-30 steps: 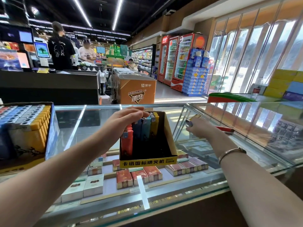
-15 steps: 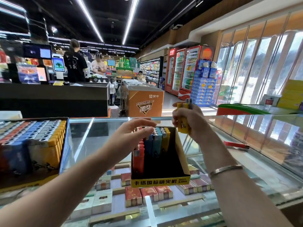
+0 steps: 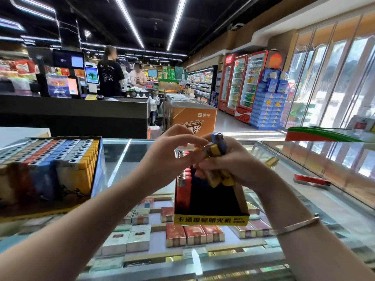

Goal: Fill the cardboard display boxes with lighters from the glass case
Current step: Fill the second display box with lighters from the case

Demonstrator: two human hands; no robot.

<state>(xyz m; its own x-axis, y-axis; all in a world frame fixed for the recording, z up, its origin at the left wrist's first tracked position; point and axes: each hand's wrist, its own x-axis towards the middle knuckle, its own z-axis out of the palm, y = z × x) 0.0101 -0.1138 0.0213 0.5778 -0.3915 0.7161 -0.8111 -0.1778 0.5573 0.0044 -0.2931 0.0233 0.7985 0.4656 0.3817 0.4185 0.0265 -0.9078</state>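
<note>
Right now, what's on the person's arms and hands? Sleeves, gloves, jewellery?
Both forearms are bare, with no sleeves in view and no gloves. The left hand shows no ring or band. The arm of the right hand carries a thin silver-coloured metal bangle at the wrist. No watch or markings visible.

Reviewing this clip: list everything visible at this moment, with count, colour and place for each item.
small display box: one, black with yellow front strip, on the glass counter at centre, partly filled.
red lighters: a few, upright at the box's left side.
full display box: one, rows of yellow, blue, red and grey lighters, counter left.
held lighters: a bunch, mostly yellow plus one blue, above the small box.
loose red lighter: one, lying on the glass at right.
loose yellow lighter: one, on the glass behind the hands.
glass counter: one, cigarette packs showing underneath.
drink fridges: red, back right.
left hand: fingertips pinching a yellow lighter.
right hand: grips the bunch.
</note>
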